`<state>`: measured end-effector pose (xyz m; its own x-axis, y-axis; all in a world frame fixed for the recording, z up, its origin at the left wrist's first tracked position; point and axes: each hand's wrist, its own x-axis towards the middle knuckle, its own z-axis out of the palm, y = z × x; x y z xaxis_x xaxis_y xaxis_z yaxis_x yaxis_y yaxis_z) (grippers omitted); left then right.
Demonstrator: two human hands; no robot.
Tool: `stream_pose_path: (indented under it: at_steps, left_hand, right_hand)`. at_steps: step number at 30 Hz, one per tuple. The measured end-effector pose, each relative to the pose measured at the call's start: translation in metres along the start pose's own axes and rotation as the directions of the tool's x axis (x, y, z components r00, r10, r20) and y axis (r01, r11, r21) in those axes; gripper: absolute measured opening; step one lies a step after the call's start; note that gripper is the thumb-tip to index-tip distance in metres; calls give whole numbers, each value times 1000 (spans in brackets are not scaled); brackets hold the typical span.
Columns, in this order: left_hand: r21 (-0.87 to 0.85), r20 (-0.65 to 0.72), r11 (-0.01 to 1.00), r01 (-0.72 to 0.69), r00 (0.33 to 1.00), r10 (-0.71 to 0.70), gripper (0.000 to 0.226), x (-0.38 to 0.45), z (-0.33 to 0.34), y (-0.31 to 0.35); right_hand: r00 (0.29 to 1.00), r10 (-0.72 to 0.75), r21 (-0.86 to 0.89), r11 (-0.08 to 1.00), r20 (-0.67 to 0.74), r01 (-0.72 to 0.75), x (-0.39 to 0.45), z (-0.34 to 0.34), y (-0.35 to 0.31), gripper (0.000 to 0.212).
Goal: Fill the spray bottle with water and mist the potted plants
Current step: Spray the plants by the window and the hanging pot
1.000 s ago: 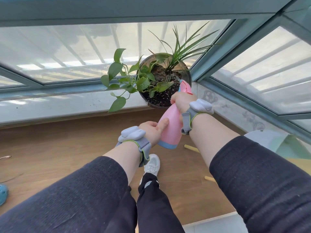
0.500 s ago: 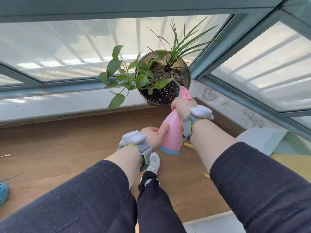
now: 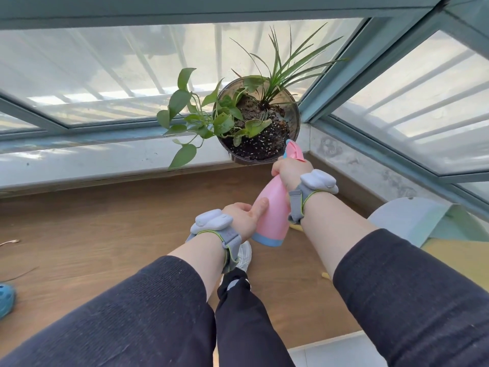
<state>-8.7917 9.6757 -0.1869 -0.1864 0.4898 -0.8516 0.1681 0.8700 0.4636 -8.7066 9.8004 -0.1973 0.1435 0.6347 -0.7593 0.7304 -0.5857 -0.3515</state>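
From the head view, the potted plant (image 3: 258, 120) sits in the corner where the two window frames meet, on the pale sill (image 3: 79, 162) at the far edge of the wooden floor (image 3: 92, 234), which lies bare to the left. The right hand (image 3: 287, 172) is curled round the neck of the pink spray bottle (image 3: 271, 213), nozzle right at the pot's near rim. The left hand (image 3: 242, 217) cups the bottle's lower body, thumb laid flat on it.
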Motion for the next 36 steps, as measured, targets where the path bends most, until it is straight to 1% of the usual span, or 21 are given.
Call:
stream_pose_path:
  at_steps: [4, 8, 10, 11, 12, 15, 19, 22, 23, 26, 28, 30, 34, 36]
  left_hand:
    - [16, 3, 1000, -9, 1000, 9, 59, 0, 4, 0]
    - [39, 13, 999, -19, 1000, 19, 58, 2, 5, 3]
    - [26, 0, 999, -24, 1000, 24, 59, 4, 5, 4]
    - [13, -9, 1000, -26, 1000, 26, 58, 5, 6, 4]
    - [5, -19, 999, -31, 999, 31, 58, 5, 5, 5]
    - [22, -19, 999, -38, 999, 38, 59, 7, 5, 7]
    - [48, 7, 998, -37, 999, 37, 58, 5, 6, 4]
    - [45, 3, 999, -24, 1000, 24, 58, 3, 5, -2]
    - [46, -3, 999, -14, 1000, 14, 59, 2, 5, -5]
    - [32, -22, 999, 14, 1000, -14, 59, -1, 2, -15]
    - [18, -28, 1000, 22, 999, -22, 57, -2, -1, -22]
    - [14, -40, 1000, 28, 999, -27, 55, -4, -3, -28]
    - [24, -48, 998, 53, 997, -52, 56, -7, -9, -38]
    - [10, -45, 998, 66, 997, -66, 57, -7, -11, -43]
  right_hand:
    - [998, 44, 16, 999, -49, -43, 4, -3, 9, 40]
    - [999, 1, -26, 1000, -46, -3, 10, -3, 11, 39]
    - [998, -13, -59, 998, -56, 9, 14, -5, 10, 43]
    - [997, -12, -44, 999, -70, 9, 17, -8, 9, 45]
    - [997, -9, -29, 1000, -78, 7, 19, -10, 9, 44]
    - [999, -7, -28, 1000, -41, 6, 23, -13, 10, 37]
    - [997, 26, -31, 999, -77, -29, 23, -7, 12, 28]
    - [996, 47, 0, 999, -76, -47, 22, 3, 17, 38]
    - [998, 38, -12, 999, -53, -38, 24, 8, 19, 39]
    - [999, 41, -17, 999, -17, -42, 23, 21, 22, 32]
    - [999, 22, -76, 997, 38, -19, 18, 27, 20, 25]
    - [998, 23, -108, 994, 61, -16, 15, 33, 17, 25]
    - [999, 1, -57, 998, 51, 2, 15, 49, 17, 26]
    - [997, 1, -72, 997, 79, 4, 6, 51, 12, 27]
